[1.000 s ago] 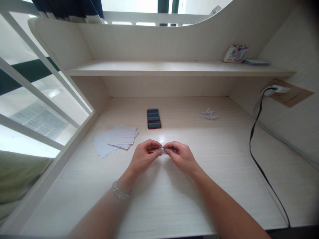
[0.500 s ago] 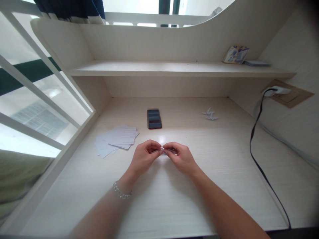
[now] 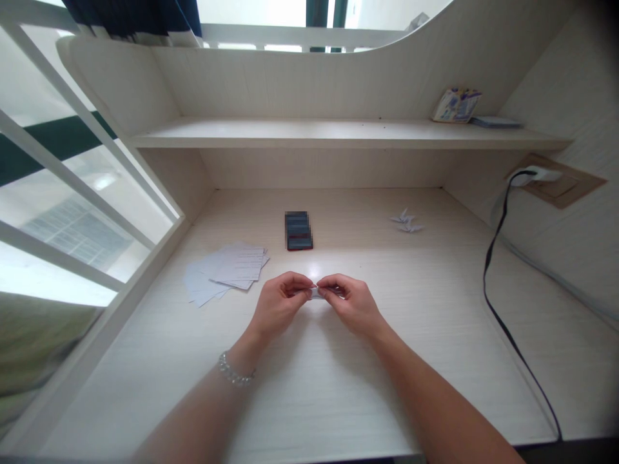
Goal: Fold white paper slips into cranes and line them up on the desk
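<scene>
Bracelet [image 3: 236, 372] on left wrist, nearer the body than the fingers. Left hand [image 3: 280, 303] and right hand [image 3: 355, 303]: thumbs and fingertips pinching one small white paper piece [image 3: 316, 294], held between them. Mostly covered by the fingers; can't read its shape, can't tell if it touches the desk [image 3: 300, 386]. Overlapping sheets [image 3: 236, 265] just left of the left fingers. Blurred dark slab [image 3: 298, 231] beyond the fingers, slightly left. Folded white figures [image 3: 407, 221] farther, right. Patterned box [image 3: 456, 105] farthest right, up on the shelf [image 3: 309, 132].
</scene>
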